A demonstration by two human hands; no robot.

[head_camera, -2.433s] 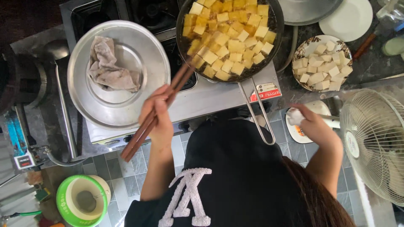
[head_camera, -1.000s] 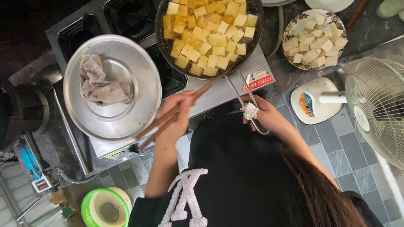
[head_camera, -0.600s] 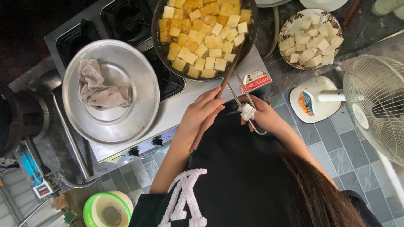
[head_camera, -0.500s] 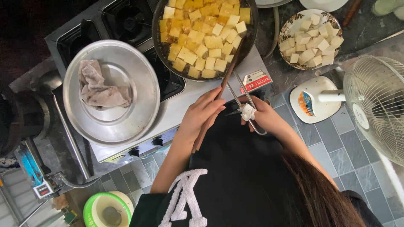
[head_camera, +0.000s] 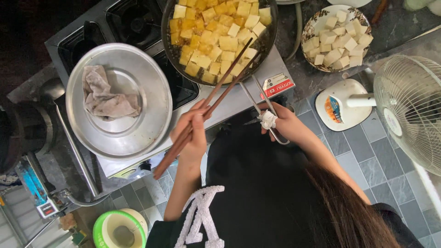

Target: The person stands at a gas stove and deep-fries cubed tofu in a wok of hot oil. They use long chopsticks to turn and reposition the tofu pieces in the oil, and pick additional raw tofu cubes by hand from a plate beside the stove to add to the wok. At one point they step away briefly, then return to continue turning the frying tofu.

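**Chopsticks in the pan of yellow cubes**

Head view: The big dark pan [head_camera: 268, 32] sits on the stove [head_camera: 257, 92], and it is the thing to find everything else by. It is full of yellow tofu cubes [head_camera: 216, 32] lying in one flat layer.

The left hand [head_camera: 193, 133] is just below the pan. Its fingers are closed tight around a pair of long brown chopsticks [head_camera: 202, 108]. The sticks slant up so that their tips reach in among the cubes at the near edge of the pan. Long sticks likely keep the fingers away from the hot pan.

The right hand [head_camera: 285, 121] is below the pan too, at the end of the wire pan handle [head_camera: 262, 103]. It is closed around the handle, with a bit of white cloth [head_camera: 267, 119] pressed between hand and wire. The cloth probably guards the hand from heat, and the grip seems to hold the pan steady.

Left of the pan a wide metal bowl [head_camera: 147, 128] sits on the stove, with a crumpled rag [head_camera: 105, 98] inside it. Right of the pan a patterned dish [head_camera: 308, 34] holds pale, uncooked cubes on the dark surface [head_camera: 298, 78]. Further right and lower, a fan [head_camera: 409, 110] stands on the tiled floor [head_camera: 367, 156].
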